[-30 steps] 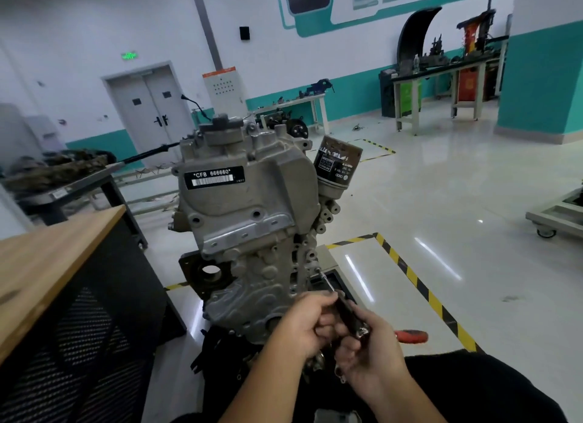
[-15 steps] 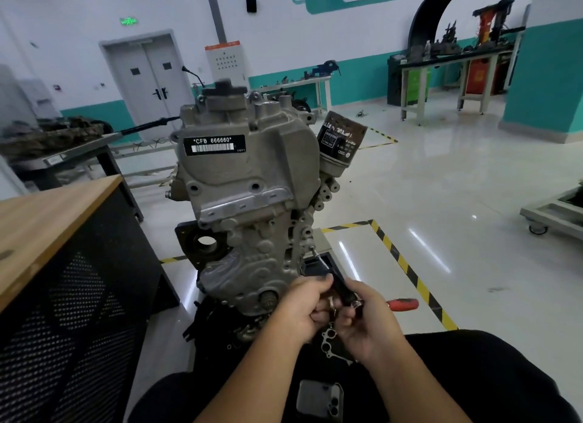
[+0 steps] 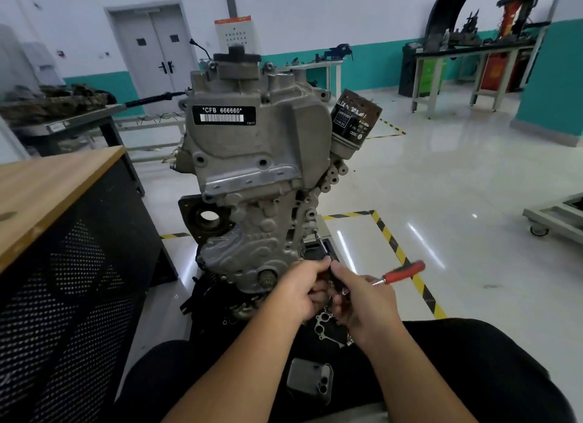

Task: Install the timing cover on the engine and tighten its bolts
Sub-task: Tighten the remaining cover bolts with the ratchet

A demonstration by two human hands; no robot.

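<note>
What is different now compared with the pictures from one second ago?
Little changed. Both hands, left and right, still grip the red-handled tool at the lower right edge of the timing cover. The handle now points more upward. Nothing was let go. The camera tilted down, so the engine looks lower.

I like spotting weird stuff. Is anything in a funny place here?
Yes. A phone lies on the person's lap, and a loose gasket sits just below the hands, where either could slip off. The oil filter looks grimy.

Grey engine, red tool handle, yellow-black striped floor tape, teal wall band
</note>
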